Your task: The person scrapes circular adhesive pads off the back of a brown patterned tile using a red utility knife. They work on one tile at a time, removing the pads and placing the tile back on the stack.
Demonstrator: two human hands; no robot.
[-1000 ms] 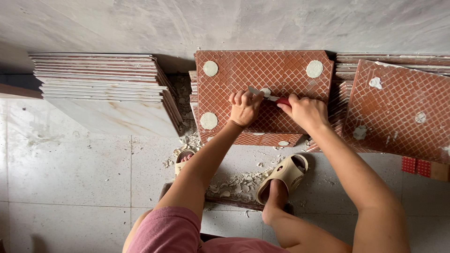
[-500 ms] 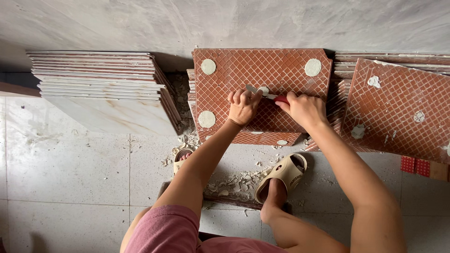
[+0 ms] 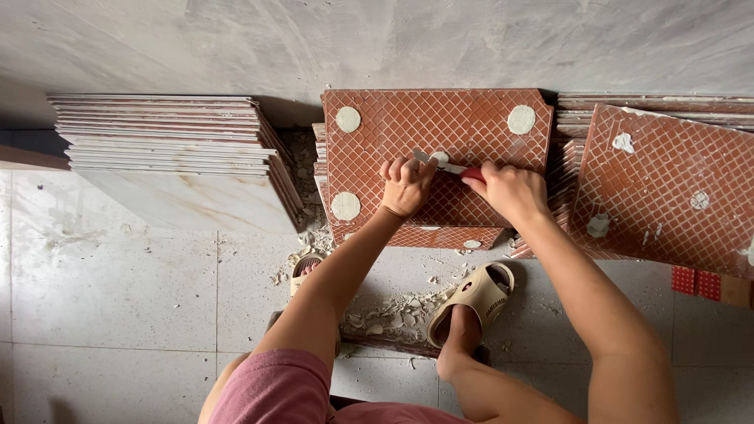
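A red-brown tile (image 3: 471, 133) with a diamond grid on its back leans against the wall on a stack of like tiles. White round pads of mortar sit at its corners (image 3: 348, 119) and one in the middle (image 3: 441, 158). My right hand (image 3: 510, 191) grips a red-handled scraper (image 3: 450, 166) whose metal blade lies against the middle pad. My left hand (image 3: 404, 187) presses on the tile beside the blade, fingers curled on its face.
A stack of pale marble-look tiles (image 3: 173, 157) leans at the left. More red-backed tiles (image 3: 660, 188) lean at the right. White mortar chips (image 3: 389, 310) litter the floor between my feet in beige slippers (image 3: 475, 294). A grey wall (image 3: 393, 39) stands behind.
My hands and the scraper stay on the middle pad with only small shifts. The view has tilted slightly.
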